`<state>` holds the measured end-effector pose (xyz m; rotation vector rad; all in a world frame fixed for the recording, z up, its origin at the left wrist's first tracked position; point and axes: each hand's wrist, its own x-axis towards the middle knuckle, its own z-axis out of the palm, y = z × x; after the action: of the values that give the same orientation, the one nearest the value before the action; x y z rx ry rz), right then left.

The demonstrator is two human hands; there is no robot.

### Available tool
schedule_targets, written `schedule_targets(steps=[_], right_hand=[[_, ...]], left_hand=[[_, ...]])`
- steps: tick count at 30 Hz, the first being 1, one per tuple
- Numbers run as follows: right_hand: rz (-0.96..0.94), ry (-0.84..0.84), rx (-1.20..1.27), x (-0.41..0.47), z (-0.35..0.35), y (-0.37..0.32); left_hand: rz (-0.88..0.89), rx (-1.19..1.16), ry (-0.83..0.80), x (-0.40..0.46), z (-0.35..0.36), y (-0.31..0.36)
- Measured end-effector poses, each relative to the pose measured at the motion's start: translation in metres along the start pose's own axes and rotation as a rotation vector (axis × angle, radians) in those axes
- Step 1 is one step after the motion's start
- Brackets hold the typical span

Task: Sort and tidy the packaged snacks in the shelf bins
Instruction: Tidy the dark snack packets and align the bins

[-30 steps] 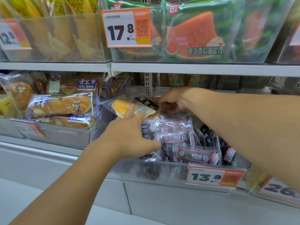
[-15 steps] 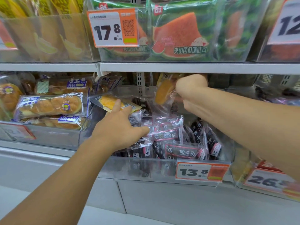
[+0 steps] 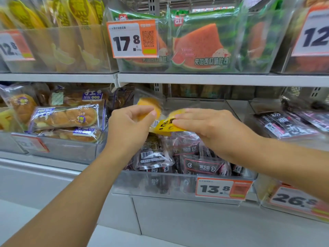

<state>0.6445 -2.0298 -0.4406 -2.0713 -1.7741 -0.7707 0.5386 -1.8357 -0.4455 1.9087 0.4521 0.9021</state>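
From my head camera, the clear bin [image 3: 178, 184] at 6 o'clock of centre carries a 13.8 price tag [image 3: 223, 188] on its front wall and is heaped with dark snack packets [image 3: 201, 165], black and maroon with pale print, lying at all angles. At 9 o'clock a second bin [image 3: 67, 148] holds long bread rolls [image 3: 65, 117] in clear wrap with blue-and-white labels, stacked flat. On the shelf above, at 12 o'clock, a clear bin [image 3: 249, 68] with a 17.8 tag [image 3: 132, 39] holds green watermelon-print toast bags [image 3: 199, 43] standing upright. At 10 o'clock another upper bin [image 3: 58, 50] holds upright yellow bags [image 3: 78, 13].

Over the dark-packet bin I hold two yellow cake packets. My left hand [image 3: 130, 125] pinches one yellow cake packet [image 3: 151, 105] between thumb and curled fingers; it is clear film over a round golden-orange cake, raised above the heap. My right hand [image 3: 213, 128] lies fingers nearly straight across the other yellow packet [image 3: 167, 126], which shows a bright yellow label with black lettering. Motion blur and my own fingers hide the grip, so I cannot tell whether that hand clamps it or only presses on it. The two packets sit just beside each other, near dead centre.
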Motion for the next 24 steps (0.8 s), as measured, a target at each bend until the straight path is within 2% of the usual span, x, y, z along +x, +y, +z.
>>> schedule_targets(steps=[4, 8, 10, 13, 18, 24], right_hand=[[-0.128, 0.154, -0.077, -0.028, -0.026, 0.002], [-0.137, 0.199, 0.052, -0.039, -0.032, 0.0], [-0.088, 0.237, 0.1, -0.039, -0.033, -0.001], [-0.025, 0.323, 0.104, -0.039, -0.037, -0.003], [0.033, 0.318, 0.2, -0.046, -0.042, -0.006], [0.212, 0.329, 0.422, -0.056, -0.06, 0.003]], left_hand=[[-0.15, -0.296, -0.023, -0.001, -0.007, 0.01], [-0.336, -0.579, -0.149, -0.014, -0.004, 0.031], [-0.497, -0.773, -0.292, -0.024, 0.002, 0.041], [-0.622, -0.97, -0.505, -0.036, 0.009, 0.051], [-0.627, -0.991, -0.567, -0.049, 0.019, 0.062], [-0.689, -0.946, -0.611, -0.057, 0.033, 0.072]])
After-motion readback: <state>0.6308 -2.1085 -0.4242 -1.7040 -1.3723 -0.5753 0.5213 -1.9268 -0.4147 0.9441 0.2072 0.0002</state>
